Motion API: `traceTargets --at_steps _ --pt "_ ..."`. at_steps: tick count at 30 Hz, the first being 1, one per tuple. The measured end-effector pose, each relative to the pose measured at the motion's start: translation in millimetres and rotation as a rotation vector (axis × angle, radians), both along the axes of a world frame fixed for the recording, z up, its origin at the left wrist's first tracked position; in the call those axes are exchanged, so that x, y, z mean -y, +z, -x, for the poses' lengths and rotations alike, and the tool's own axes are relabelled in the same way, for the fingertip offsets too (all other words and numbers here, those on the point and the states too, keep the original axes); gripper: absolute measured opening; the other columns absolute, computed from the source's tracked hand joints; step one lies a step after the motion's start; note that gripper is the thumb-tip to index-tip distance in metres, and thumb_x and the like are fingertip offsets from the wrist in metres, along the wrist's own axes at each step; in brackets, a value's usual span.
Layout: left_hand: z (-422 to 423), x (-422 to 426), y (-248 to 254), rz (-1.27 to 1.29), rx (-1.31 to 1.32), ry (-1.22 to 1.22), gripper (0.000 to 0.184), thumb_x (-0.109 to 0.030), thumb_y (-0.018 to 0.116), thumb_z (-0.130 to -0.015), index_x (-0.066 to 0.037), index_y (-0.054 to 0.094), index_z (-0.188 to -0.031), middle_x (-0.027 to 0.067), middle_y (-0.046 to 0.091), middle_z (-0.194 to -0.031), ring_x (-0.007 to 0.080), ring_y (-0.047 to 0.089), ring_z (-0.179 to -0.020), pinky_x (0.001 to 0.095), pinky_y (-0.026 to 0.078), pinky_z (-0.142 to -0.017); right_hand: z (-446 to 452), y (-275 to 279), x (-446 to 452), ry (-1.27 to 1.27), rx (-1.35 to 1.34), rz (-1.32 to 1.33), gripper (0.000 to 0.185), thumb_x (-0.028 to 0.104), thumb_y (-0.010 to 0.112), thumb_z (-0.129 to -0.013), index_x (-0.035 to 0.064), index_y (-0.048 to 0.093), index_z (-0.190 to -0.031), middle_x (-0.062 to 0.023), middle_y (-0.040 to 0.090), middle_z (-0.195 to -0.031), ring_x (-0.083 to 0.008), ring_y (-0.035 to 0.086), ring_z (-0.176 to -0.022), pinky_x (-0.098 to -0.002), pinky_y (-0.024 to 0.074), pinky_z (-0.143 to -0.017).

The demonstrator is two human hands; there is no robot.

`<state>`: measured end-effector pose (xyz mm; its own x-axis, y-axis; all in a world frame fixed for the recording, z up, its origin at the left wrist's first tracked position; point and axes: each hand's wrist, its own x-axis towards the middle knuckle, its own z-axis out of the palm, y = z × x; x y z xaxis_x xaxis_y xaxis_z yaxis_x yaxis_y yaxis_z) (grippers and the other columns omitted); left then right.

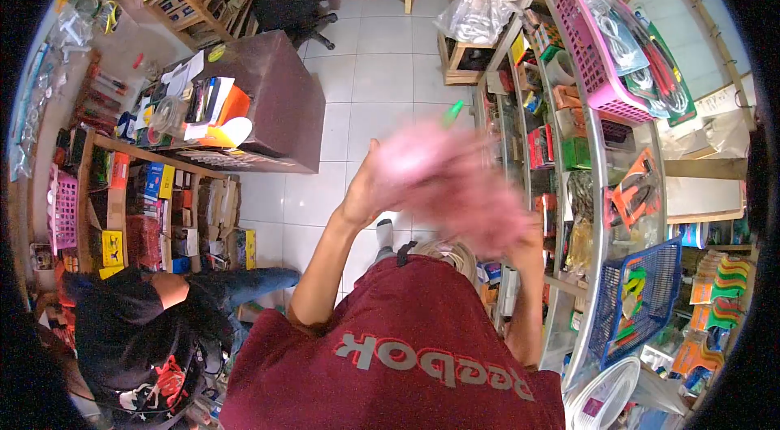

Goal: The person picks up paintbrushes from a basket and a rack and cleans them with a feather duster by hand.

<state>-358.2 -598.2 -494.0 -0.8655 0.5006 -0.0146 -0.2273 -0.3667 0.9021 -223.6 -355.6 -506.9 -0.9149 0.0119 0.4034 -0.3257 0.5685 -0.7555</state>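
A dusky pink cloth (471, 190), smeared by motion, stretches between my two hands in front of my chest. My left hand (363, 193) grips its left end, with most fingers hidden behind the pink folds. At the cloth's lower right end, my right hand (526, 242) is closed on it, also blurred. A bright green tip (454, 112) sticks out above the cloth; what it belongs to is covered.
To my right runs a glass-fronted shelf (601, 186) with a pink basket (585, 48) and a blue basket (605, 300). A brown desk (284, 97) stands ahead left. A person in black (130, 324) is close at lower left. White tiles (357, 77) cover the floor.
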Motion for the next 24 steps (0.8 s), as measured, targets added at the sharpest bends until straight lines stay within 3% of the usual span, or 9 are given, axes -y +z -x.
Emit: traceTargets --at_steps 3,7,9,13,16,18,20,22,24 --pt "1 9 22 -0.034 0.084 -0.178 0.079 -0.065 0.008 -0.091 -0.006 0.035 -0.138 -0.0002 0.037 -0.070 0.0077 0.029 -0.051 0.0211 0.026 -0.046 -1 -42 -22 -0.220 0.304 -0.320 0.012 0.007 0.064 -0.071 0.0012 0.064 -0.081 -0.0110 0.062 -0.067 -0.0254 0.059 -0.066 -0.0369 0.0478 -0.066" --pt "6 11 31 -0.101 0.058 -0.364 0.081 -0.064 0.010 -0.091 -0.001 0.033 -0.137 0.0014 0.039 -0.066 0.0093 0.034 -0.049 0.0217 0.031 -0.044 -5 -15 -28 -0.550 0.354 0.114 0.012 0.006 0.057 -0.082 -0.0018 0.062 -0.090 -0.0054 0.062 -0.074 -0.0199 0.059 -0.069 -0.0323 0.0477 -0.065" --pt "6 9 33 -0.102 0.103 -0.288 0.076 -0.061 0.016 -0.093 -0.001 0.035 -0.135 0.0058 0.047 -0.076 0.0137 0.046 -0.061 0.0240 0.041 -0.055 -13 -20 -24 -0.426 0.146 -0.120 0.013 0.004 0.055 -0.082 -0.0016 0.061 -0.092 -0.0060 0.062 -0.076 -0.0208 0.058 -0.072 -0.0327 0.0473 -0.067" --pt "-5 6 22 -0.222 0.183 -0.139 0.065 -0.056 0.033 -0.093 -0.008 0.036 -0.137 0.0110 0.052 -0.113 0.0152 0.055 -0.096 0.0240 0.045 -0.077 -10 14 -12 -0.061 0.425 -0.013 0.040 0.009 0.066 -0.068 0.0018 0.061 -0.107 -0.0148 0.064 -0.102 -0.0262 0.061 -0.097 -0.0373 0.0443 -0.090" --pt "-9 5 40 0.120 0.348 -0.104 0.067 -0.061 0.026 -0.092 -0.009 0.040 -0.133 0.0090 0.053 -0.103 0.0152 0.056 -0.088 0.0228 0.047 -0.074 3 10 -16 -0.160 0.190 -0.156 0.031 0.010 0.067 -0.073 -0.0006 0.061 -0.102 -0.0111 0.064 -0.095 -0.0251 0.060 -0.082 -0.0348 0.0468 -0.077" --pt "0 12 33 -0.005 0.080 -0.382 0.076 -0.064 0.009 -0.092 -0.011 0.035 -0.139 0.0003 0.043 -0.081 0.0073 0.034 -0.059 0.0207 0.031 -0.051 -1 -1 -22 -0.394 0.226 0.318 0.031 0.012 0.067 -0.077 -0.0014 0.059 -0.105 -0.0097 0.064 -0.094 -0.0217 0.059 -0.084 -0.0323 0.0462 -0.078" --pt "-3 15 34 -0.033 0.111 -0.342 0.073 -0.061 0.011 -0.093 -0.009 0.038 -0.137 -0.0007 0.041 -0.075 0.0067 0.032 -0.055 0.0200 0.029 -0.048 -6 -12 -15 -0.500 0.374 0.241 0.031 0.012 0.067 -0.078 0.0000 0.059 -0.105 -0.0076 0.063 -0.095 -0.0191 0.058 -0.084 -0.0329 0.0454 -0.077" --pt "-4 14 31 -0.086 0.091 -0.293 0.072 -0.060 0.016 -0.094 -0.005 0.036 -0.137 -0.0030 0.037 -0.065 0.0063 0.030 -0.048 0.0203 0.025 -0.042 -16 -31 -1 -0.432 0.361 0.157 0.029 0.008 0.068 -0.072 0.0048 0.064 -0.100 -0.0066 0.065 -0.095 -0.0187 0.058 -0.088 -0.0344 0.0444 -0.081" --pt "-7 18 -6 -0.037 0.008 -0.161 0.067 -0.053 0.026 -0.094 -0.003 0.033 -0.138 -0.0025 0.036 -0.066 0.0059 0.030 -0.049 0.0204 0.025 -0.042 -22 -53 -11 -0.238 0.194 -0.461 0.037 0.002 0.067 -0.070 0.0058 0.061 -0.106 -0.0074 0.063 -0.100 -0.0191 0.056 -0.094 -0.0334 0.0443 -0.082"
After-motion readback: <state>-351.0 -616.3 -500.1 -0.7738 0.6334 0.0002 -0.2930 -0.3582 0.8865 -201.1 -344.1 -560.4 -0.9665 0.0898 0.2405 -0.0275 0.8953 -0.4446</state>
